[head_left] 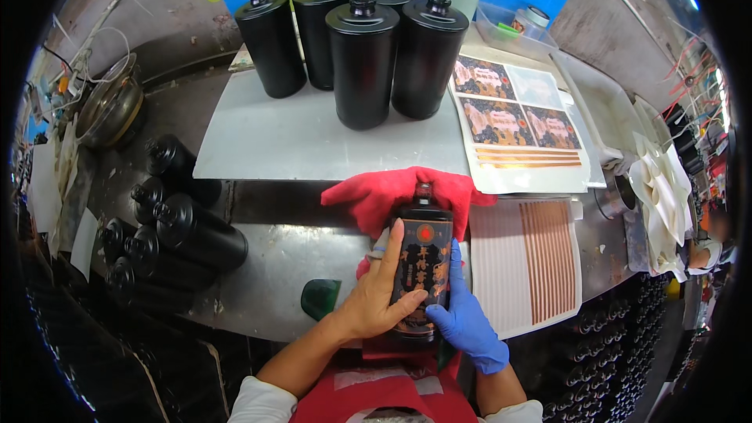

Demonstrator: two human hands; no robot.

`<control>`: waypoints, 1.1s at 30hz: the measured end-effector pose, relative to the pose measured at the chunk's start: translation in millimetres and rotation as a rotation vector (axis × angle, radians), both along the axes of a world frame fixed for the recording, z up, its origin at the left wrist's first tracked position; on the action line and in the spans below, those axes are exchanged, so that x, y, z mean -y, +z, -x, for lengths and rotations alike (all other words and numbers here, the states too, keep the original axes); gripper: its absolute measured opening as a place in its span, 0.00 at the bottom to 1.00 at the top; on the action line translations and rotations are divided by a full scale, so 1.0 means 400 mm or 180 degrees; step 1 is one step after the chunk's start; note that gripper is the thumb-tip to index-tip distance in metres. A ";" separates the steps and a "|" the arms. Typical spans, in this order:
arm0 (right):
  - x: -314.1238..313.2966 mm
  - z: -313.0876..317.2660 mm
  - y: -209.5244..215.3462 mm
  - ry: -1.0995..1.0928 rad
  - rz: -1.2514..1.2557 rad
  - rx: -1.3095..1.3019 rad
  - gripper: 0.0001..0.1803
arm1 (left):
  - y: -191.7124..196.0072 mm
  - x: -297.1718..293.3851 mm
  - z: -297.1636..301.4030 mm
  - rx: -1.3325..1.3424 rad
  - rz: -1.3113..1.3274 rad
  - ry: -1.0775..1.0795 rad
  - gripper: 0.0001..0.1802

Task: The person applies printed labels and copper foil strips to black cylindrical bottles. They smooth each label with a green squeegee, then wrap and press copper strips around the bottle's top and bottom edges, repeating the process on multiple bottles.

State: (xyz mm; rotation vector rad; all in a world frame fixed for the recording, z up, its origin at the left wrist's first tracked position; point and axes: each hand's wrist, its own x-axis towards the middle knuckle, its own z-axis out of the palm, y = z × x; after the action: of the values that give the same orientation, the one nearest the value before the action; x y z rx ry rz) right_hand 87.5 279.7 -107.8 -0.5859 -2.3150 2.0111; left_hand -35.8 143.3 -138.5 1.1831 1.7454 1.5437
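Both my hands clasp a black glass bottle [424, 244] by its sides, its neck pointing away from me. A dark decal with a red dot and copper-coloured print covers its front. My bare left hand [379, 295] lies along the left side, thumb pressed on the decal's lower part. Wearing a blue glove, my right hand [468, 315] wraps the right side, its thumb near the bottle's base. Beneath the bottle's neck lies a red cloth [368, 196]. A dark green scraper-like piece [320, 298] rests on the table left of my left hand.
Several plain black bottles [362, 63] stand on a white board [258, 137] ahead; more lie heaped at left [200, 233]. To the right are decal sheets [501, 121] and a sheet of copper strips [544, 262]. A white tray [599, 102] sits beyond, and many bottles fill the lower right.
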 end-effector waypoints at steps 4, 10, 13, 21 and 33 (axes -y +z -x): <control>-0.028 -0.035 -0.022 0.0124 -0.0237 0.0159 0.48 | 0.022 0.002 -0.002 -0.0129 -0.0006 0.0073 0.56; -0.188 -0.123 -0.122 -0.1362 0.3372 0.0379 0.31 | 0.062 0.000 -0.038 0.1004 -0.0214 0.0161 0.59; -0.147 -0.165 -0.116 -0.1431 0.3183 0.0534 0.25 | 0.064 0.008 -0.035 0.0559 -0.0110 0.0067 0.59; -0.048 -0.037 0.163 0.0509 -0.0241 -0.0031 0.17 | 0.006 0.177 -0.012 -0.0657 0.0634 0.0716 0.53; -0.045 0.070 0.103 0.1059 -0.2854 -0.2047 0.17 | -0.075 0.259 -0.037 -0.0330 0.1609 0.2080 0.19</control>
State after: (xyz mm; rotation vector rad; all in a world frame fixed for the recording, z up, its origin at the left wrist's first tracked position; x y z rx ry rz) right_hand 59.7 297.6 -66.7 0.4422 -2.5591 0.7901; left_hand -20.9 39.6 -168.4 0.4634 2.5572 1.2304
